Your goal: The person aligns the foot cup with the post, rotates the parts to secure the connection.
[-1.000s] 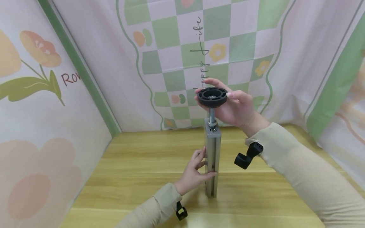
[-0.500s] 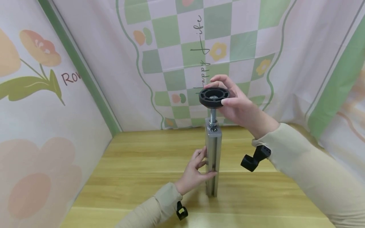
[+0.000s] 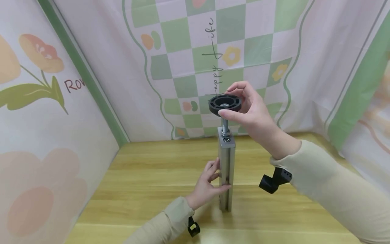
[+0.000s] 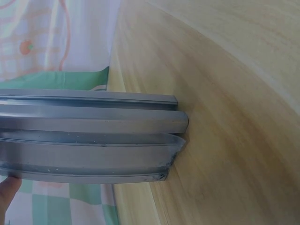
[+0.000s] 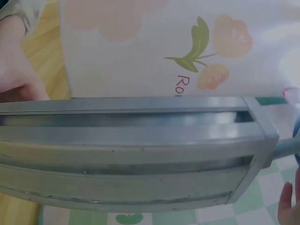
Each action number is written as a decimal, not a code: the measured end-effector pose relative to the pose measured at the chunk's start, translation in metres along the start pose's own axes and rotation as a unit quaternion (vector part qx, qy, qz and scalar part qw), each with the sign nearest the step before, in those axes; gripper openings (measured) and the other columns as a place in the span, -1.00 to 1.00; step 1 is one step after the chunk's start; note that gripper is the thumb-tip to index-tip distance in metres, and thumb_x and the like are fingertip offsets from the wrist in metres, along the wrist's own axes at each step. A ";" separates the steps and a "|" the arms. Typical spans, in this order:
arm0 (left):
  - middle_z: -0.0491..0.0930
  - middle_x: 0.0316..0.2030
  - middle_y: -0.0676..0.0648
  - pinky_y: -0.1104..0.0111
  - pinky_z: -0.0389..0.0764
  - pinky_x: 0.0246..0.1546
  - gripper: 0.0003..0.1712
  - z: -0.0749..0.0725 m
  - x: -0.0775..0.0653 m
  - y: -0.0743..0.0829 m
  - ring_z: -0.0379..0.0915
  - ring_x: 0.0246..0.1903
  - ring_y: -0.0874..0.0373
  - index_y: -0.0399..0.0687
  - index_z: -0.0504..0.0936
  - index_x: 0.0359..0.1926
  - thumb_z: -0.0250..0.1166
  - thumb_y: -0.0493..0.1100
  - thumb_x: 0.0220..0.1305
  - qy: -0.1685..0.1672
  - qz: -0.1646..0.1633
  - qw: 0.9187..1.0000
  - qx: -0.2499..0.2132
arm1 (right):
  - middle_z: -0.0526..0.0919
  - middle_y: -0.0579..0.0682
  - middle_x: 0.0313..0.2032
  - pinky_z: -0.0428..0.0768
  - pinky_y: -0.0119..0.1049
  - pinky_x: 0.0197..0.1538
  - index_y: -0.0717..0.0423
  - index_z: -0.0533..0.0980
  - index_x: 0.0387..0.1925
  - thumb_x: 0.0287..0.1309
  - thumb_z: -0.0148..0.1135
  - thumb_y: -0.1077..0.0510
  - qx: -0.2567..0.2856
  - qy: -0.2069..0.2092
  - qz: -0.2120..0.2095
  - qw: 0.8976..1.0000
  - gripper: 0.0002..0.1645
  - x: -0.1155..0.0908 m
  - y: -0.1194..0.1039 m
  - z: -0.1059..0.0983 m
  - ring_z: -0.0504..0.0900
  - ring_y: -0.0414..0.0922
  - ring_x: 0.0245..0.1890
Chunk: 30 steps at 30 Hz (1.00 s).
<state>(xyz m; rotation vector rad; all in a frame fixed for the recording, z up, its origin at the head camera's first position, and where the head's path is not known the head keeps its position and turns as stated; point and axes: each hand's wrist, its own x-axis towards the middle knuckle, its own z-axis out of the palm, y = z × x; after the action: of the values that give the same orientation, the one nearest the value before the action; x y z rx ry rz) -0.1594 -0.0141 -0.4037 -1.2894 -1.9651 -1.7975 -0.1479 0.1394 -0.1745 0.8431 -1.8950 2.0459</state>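
Note:
A slotted aluminium profile (image 3: pixel 226 169) stands upright on the wooden table in the head view. Its top end carries a metal end plate (image 3: pixel 228 144) with a screw head in it. A threaded stud (image 3: pixel 225 126) rises from the plate, with a nut (image 3: pixel 225 133) at its base. On top of the stud sits a black round levelling foot (image 3: pixel 224 101), its ribbed hollow side facing up. My right hand (image 3: pixel 256 113) holds the foot by its rim, thumb at the front, fingers behind. Lower down, my left hand (image 3: pixel 204 188) grips the profile, thumb across the near side. The profile's lower end (image 4: pixel 173 136) shows close against the table.
The wooden table (image 3: pixel 146 169) spreads around the profile. Behind it hangs a green-and-white checked curtain (image 3: pixel 176 34), and a flower-printed curtain (image 3: pixel 100 112) closes off the left side. A black camera mount (image 3: pixel 274 181) sticks out below the right sleeve.
My right hand has turned clockwise around the foot, seen from above: the thumb went from the right rim to the front, the fingers from the left round the back. The left hand stays put.

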 end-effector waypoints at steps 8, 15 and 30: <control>0.23 0.07 -0.31 0.27 0.57 0.08 0.19 -0.001 -0.001 0.003 0.23 0.09 0.24 0.26 -0.14 0.47 0.36 -0.48 0.02 -0.002 -0.013 1.000 -0.002 | 0.44 -0.16 -0.24 0.45 -0.48 -0.14 0.27 0.30 -0.06 -0.26 0.52 0.38 -0.218 0.138 -0.083 0.963 -0.30 -0.006 0.001 0.016 0.46 -0.18 -0.21; 0.24 0.06 -0.31 0.28 0.57 0.08 0.26 0.000 0.000 0.004 0.23 0.09 0.24 0.52 -0.16 0.44 0.37 -0.49 0.01 -0.001 -0.015 1.000 0.000 | 0.37 -0.35 -0.25 0.42 -0.41 -0.06 0.36 0.28 -0.09 -0.41 0.59 0.37 -0.251 0.178 -0.139 0.941 -0.19 -0.008 0.005 0.020 0.41 -0.24 -0.20; 0.24 0.06 -0.33 0.24 0.59 0.05 0.28 0.001 -0.001 -0.001 0.26 0.07 0.20 0.50 -0.18 0.44 0.37 -0.51 -0.01 0.001 0.013 1.000 0.012 | 0.47 0.02 0.07 0.44 -0.33 0.16 0.04 0.29 0.17 0.25 -0.13 0.10 0.261 -0.184 0.028 0.947 -0.55 0.021 0.027 -0.021 0.50 -0.13 0.01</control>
<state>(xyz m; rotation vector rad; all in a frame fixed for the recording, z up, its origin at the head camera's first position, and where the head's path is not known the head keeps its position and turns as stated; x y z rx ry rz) -0.1591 -0.0139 -0.4050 -1.3003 -1.9532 -1.7583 -0.1846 0.1510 -0.1851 1.3901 -1.5477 2.6290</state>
